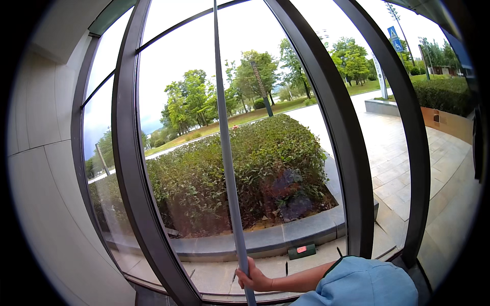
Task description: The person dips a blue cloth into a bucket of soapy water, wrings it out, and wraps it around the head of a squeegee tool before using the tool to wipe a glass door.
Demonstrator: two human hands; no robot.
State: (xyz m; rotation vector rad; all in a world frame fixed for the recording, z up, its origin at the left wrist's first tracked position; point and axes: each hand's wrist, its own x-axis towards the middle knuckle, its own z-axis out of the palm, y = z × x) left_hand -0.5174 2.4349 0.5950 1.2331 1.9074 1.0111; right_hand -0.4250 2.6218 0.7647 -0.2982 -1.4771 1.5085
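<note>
A long grey metal pole (229, 168) rises almost upright in front of the large glass pane (183, 42). My right hand (255, 276) is closed around its lower part, near the bottom of the view. The pole narrows with distance towards the top, and both its ends lie outside the picture. From the right comes my forearm, with a light blue sleeve (367, 279) about the upper arm. My left hand is out of view. Faint reddish and blue reflections show in the glass.
Dark window mullions (128, 153) flank the pane, with a thicker one (340, 141) on the right. A pale panelled wall (42, 168) stands at the left. Beyond the glass are a clipped hedge (245, 168) in a stone-edged planter (260, 243) and a dark green box (302, 251).
</note>
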